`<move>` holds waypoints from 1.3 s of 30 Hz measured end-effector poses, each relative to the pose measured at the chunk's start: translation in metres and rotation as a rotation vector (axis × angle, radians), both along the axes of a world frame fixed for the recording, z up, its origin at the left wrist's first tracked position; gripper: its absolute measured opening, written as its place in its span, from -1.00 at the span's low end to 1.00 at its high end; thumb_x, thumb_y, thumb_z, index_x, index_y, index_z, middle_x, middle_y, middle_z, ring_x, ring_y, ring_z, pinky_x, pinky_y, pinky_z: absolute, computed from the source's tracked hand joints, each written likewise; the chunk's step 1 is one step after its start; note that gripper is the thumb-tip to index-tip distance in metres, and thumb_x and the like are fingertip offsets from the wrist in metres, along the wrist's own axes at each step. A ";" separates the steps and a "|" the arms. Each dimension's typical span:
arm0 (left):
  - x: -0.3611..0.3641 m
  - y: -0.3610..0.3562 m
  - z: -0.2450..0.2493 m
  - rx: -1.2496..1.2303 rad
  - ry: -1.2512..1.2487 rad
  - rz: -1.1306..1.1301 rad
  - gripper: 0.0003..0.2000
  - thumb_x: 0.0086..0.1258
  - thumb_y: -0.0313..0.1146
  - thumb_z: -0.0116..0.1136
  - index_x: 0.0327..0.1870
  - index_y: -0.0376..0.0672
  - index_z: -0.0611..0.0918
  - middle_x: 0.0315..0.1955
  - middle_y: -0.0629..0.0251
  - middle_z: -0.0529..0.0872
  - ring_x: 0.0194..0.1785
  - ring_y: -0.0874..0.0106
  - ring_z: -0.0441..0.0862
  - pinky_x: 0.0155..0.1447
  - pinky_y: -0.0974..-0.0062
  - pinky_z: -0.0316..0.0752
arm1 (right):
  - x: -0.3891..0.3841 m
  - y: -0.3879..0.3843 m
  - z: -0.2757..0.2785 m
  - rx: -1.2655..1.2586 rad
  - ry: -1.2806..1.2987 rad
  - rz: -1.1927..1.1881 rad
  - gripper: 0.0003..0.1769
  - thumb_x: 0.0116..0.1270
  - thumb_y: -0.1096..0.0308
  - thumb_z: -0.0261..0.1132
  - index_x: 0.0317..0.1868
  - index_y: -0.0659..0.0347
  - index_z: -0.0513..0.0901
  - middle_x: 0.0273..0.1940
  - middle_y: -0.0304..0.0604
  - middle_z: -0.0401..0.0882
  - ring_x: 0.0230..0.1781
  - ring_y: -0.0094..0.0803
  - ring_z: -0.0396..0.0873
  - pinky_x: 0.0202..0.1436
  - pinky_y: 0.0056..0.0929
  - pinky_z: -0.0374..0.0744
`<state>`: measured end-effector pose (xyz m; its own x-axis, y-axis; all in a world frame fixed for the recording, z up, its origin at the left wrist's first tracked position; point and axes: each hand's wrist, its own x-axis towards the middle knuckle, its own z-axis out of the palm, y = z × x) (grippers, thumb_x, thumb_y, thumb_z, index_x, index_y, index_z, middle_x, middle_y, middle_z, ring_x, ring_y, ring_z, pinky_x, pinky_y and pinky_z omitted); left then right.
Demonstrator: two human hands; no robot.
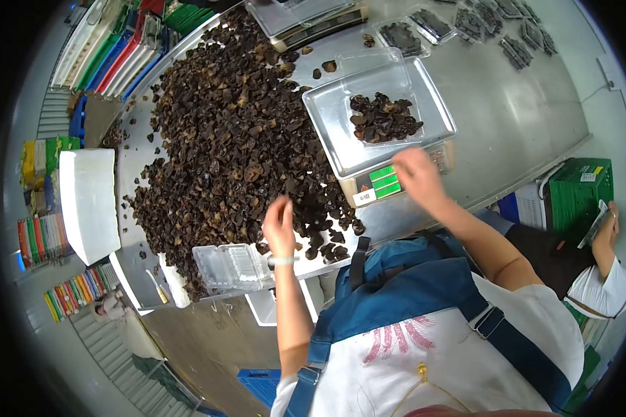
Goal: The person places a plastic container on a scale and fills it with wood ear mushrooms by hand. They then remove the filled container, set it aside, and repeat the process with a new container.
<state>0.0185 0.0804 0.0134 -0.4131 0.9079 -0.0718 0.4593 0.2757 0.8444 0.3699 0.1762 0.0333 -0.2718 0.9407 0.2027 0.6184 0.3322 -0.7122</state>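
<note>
left hand point(279, 226): fingertips bunched together and pointing down over the near edge of the heap; cannot tell whether a piece is pinched between them.
right hand point(417, 177): back upward, over the front of the scale, just beside the green display point(384, 182); fingers curl under, so cannot tell whether they are apart or closed.
heap of dark brown shrivelled dried fungus pieces point(229, 139): spread wide over the grey steel table point(508, 118), reaching from the far side to the near edge below the left hand.
flat steel weighing scale point(334, 121): on the table right of the heap, pan tilted in view.
clear plastic clamshell tray point(384, 118): on the scale pan, lid open, part-filled with fungus pieces.
empty clear plastic clamshell point(231, 265): at the near table edge, just left of the left wrist.
white foam box point(89, 201): left of the table, apart from the heap.
filled clear packs point(466, 24): in rows at the far end of the table.
green plastic crate point(581, 187): right of the table, beside a seated person's arm point(605, 243).
</note>
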 end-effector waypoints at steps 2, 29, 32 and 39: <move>0.030 0.075 0.008 0.062 -0.190 -0.037 -0.75 0.55 -0.40 0.24 0.16 -0.27 0.72 0.04 0.12 0.81 0.07 0.34 0.75 0.21 0.42 0.59 | 0.023 0.028 0.010 0.133 -0.096 -0.120 -0.76 0.32 0.43 0.37 -0.01 0.21 0.70 -0.04 -0.08 0.69 0.09 -0.07 0.60 0.27 -0.15 0.52; 0.131 0.103 0.023 -0.305 -1.453 0.025 -0.75 0.62 -0.39 0.18 0.20 -0.27 0.64 -0.24 0.33 0.64 -0.36 0.56 0.46 -0.43 0.65 0.27 | 0.021 0.132 0.018 0.190 -0.193 0.120 -0.79 0.26 0.50 0.38 -0.08 0.15 0.73 -0.06 -0.21 0.63 -0.01 -0.14 0.58 0.08 -0.20 0.62; 0.130 0.094 0.028 -0.361 -1.375 -0.081 -0.77 0.61 -0.38 0.18 0.16 -0.27 0.65 -0.23 0.31 0.65 -0.35 0.52 0.49 -0.39 0.62 0.33 | 0.028 0.146 0.007 0.232 -0.263 0.159 -0.80 0.23 0.45 0.40 -0.11 0.13 0.72 -0.10 -0.24 0.62 0.04 -0.20 0.57 0.08 -0.24 0.62; 0.131 0.061 0.030 -0.379 -1.393 -0.053 -0.76 0.65 -0.31 0.15 0.12 -0.28 0.67 -0.29 0.36 0.63 -0.40 0.58 0.47 -0.41 0.64 0.30 | 0.025 0.099 0.035 -0.146 0.209 -0.008 -0.92 0.36 0.52 0.35 -0.19 0.26 0.61 -0.21 -0.15 0.59 -0.23 -0.27 0.61 -0.09 -0.37 0.59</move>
<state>0.1498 0.1410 0.0429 0.2254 0.7550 -0.6158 -0.6442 0.5896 0.4872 0.3944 0.2751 0.0681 -0.2309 0.9660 0.1160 0.4551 0.2126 -0.8647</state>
